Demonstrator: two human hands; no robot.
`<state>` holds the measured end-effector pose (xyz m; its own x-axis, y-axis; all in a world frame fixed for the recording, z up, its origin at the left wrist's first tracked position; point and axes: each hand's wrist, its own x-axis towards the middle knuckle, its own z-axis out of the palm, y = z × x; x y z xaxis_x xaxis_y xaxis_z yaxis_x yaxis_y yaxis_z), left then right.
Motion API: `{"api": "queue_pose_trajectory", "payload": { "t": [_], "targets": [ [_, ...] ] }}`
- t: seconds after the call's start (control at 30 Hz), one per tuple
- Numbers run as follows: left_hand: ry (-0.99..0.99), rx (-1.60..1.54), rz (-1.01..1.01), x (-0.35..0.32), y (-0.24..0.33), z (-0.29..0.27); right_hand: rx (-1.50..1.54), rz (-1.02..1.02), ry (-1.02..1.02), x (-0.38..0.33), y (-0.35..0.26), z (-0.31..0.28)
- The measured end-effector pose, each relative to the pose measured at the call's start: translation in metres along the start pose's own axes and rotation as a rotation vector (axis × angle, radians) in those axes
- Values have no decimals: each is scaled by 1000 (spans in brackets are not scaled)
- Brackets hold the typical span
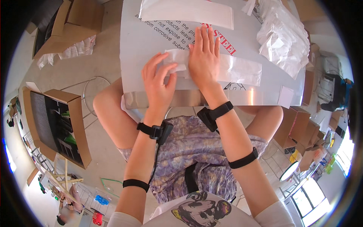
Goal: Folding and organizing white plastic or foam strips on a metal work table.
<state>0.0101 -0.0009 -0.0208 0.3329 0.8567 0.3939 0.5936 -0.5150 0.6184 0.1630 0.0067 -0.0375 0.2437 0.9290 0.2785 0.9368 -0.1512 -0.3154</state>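
Observation:
A long white translucent sleeve (242,70) lies across the grey, film-covered tabletop (140,49). My right hand (204,62) presses flat on its middle, fingers stretched away from me. At the sleeve's left end, a short flap is folded over. My left hand (159,77) is there, its fingers bent and apart, with the index fingertip touching the flap; I see no firm grip. Beyond my right fingertips lies another white sleeve (187,14), flat near the far edge. To the far right, a loose heap of crumpled white sleeves (281,39) rests on the table.
A shiny metal strip (166,99) runs along the table's near edge, and a small white card (285,97) hangs at its right corner. Open cardboard boxes (72,125) stand on the floor to the left, with more boxes (298,126) to the right.

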Motion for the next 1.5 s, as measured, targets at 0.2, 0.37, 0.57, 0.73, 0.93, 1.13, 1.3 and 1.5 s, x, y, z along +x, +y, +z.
{"api": "queue_pose_trajectory", "payload": {
  "t": [0.2,0.37,0.57,0.73,0.93,1.13,1.3,1.5],
  "targets": [
    [222,-241,-320,-5,-8,-5,30,7,16,0,0,2],
    [166,-93,-445,-5,-6,-15,136,-56,83,1,8,-6],
    [111,-64,-564,-1,-10,-22,304,-137,32,-3,14,-22],
    [92,-145,-620,5,-6,-27,309,-123,19,-8,15,-26],
    [77,-138,-630,5,-4,-28,277,-160,37,-9,10,-29],
    [68,-128,-646,5,-3,-28,113,-162,89,-14,7,-25],
    [73,-109,-641,5,-4,-27,0,-134,-19,-19,3,-17],
    [45,-106,-659,7,-3,-28,30,-85,-40,-21,3,-12]
  ]
}}
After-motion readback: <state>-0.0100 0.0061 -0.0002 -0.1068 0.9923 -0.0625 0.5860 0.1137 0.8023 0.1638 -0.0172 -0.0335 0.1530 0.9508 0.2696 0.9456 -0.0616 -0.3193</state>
